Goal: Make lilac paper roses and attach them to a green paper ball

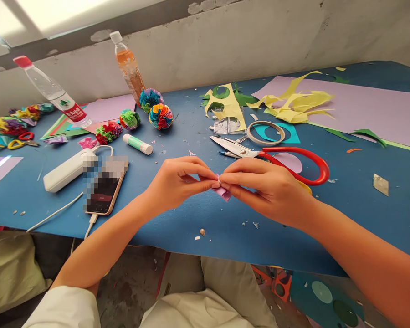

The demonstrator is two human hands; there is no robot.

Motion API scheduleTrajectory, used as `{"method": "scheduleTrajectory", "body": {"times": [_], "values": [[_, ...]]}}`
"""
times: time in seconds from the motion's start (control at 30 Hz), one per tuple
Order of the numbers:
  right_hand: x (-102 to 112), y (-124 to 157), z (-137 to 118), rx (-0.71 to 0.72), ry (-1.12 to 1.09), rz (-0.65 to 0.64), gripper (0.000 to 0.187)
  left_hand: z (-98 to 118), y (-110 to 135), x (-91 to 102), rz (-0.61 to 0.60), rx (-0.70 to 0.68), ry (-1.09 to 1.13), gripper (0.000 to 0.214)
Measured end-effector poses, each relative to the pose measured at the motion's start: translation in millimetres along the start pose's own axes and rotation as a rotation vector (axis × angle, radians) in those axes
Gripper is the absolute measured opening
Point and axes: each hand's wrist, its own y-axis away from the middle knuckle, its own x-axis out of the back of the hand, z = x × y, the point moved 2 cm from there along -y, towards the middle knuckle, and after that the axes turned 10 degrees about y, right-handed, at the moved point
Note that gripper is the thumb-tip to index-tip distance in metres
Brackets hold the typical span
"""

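Both my hands meet over the blue table (362, 200), pinching a small folded purple paper piece (223, 192) between their fingertips. My left hand (177, 180) grips it from the left with thumb and fingers closed. From the right, my right hand (266, 187) pinches the same piece. Only a crumpled corner of the paper shows below the fingertips. Red-handled scissors (276, 157) lie just behind my right hand, and a roll of tape (265, 133) sits beyond them.
A phone (104, 189) on a cable and a white power bank (66, 170) lie left, with a glue stick (137, 144), colourful paper balls (160, 116) and two bottles (130, 68) behind. Yellow scraps (297, 102) and a purple sheet (372, 111) lie at right.
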Motion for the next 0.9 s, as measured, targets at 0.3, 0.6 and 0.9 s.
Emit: {"method": "scheduleTrajectory", "body": {"times": [0.3,0.6,0.9], "values": [[1.7,3.2,-4.7,0.102,0.068,0.051,0.013,14.0,4.5,-1.8,0.024,-0.262,-0.174,0.004],[-5.2,1.6,-6.8,-0.021,0.138,0.113,0.013,13.0,4.5,-1.7,0.065,-0.285,-0.291,0.006],[-7.1,2.7,-6.2,-0.042,0.143,0.027,0.017,10.4,3.3,-1.8,0.045,-0.338,-0.354,0.005]]}}
